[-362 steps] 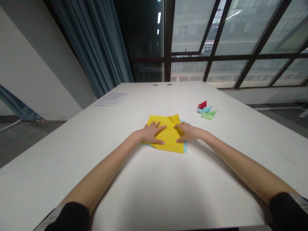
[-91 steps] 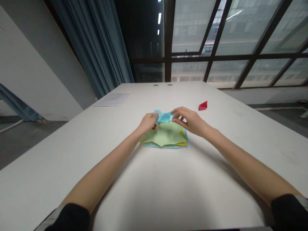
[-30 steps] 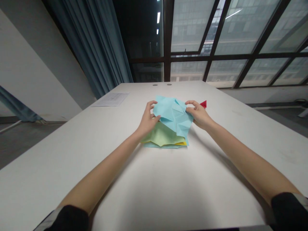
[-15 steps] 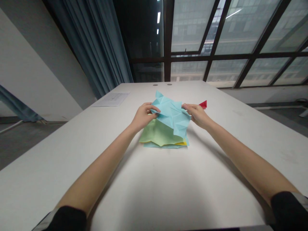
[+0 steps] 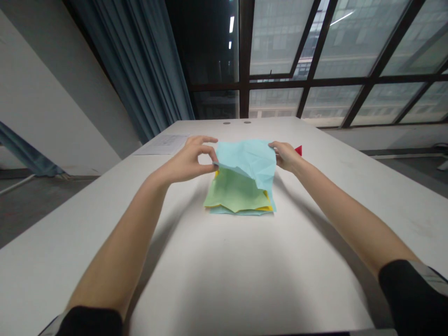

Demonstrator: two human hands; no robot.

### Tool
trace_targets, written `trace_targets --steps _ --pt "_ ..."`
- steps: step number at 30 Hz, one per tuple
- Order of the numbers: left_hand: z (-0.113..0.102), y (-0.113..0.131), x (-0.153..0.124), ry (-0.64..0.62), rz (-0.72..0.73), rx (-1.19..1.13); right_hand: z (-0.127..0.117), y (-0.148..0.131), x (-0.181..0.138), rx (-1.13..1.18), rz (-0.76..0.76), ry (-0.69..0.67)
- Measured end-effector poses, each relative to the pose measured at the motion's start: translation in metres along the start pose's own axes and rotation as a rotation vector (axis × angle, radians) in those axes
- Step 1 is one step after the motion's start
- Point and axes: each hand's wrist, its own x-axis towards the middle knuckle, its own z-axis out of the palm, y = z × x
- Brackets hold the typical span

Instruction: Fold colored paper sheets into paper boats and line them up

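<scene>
Nearest, the stack of flat sheets (image 5: 238, 198) lies on the white table (image 5: 224, 280); above it the creased light-blue paper (image 5: 250, 161) is stretched left to right, its lower corner hanging toward the stack. The left hand (image 5: 189, 161) and right hand (image 5: 285, 156) pinch its two side edges with closed fingers, and I think a stronger pull could tear it along an old crease, or one corner may slip out. Beyond the right hand, a small red folded piece (image 5: 298, 150) lies farther away.

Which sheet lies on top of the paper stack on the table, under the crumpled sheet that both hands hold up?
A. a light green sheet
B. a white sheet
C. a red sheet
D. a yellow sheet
A: the light green sheet covers the stack, with only a yellow edge showing beneath it, while the left hand and right hand hold the light blue sheet above.
</scene>
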Motion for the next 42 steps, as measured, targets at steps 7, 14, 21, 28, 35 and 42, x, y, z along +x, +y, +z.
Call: trace_targets --steps 7,14,21,28,35,42 --pt "0.007 0.001 -0.001 -0.529 0.082 -0.025 -0.001 0.024 0.006 -0.432 0.095 -0.269" --pt "0.055 -0.013 0.008 -0.859 -0.156 0.142 -0.001 0.046 0.020 -1.152 -0.143 -0.132" --pt "0.063 -0.014 0.004 -0.905 -0.254 0.018 -0.008 0.070 0.013 -1.268 -0.342 -0.112" --pt "0.068 -0.008 0.005 -0.786 -0.194 0.069 -0.024 0.068 0.023 -1.393 -0.431 -0.047" --pt "0.064 0.000 0.005 -0.788 -0.170 0.159 -0.092 0.055 0.071 -1.342 -0.374 0.407" --pt "0.059 0.006 0.004 -0.613 -0.168 0.158 -0.126 0.062 0.090 -1.222 -0.360 0.443"
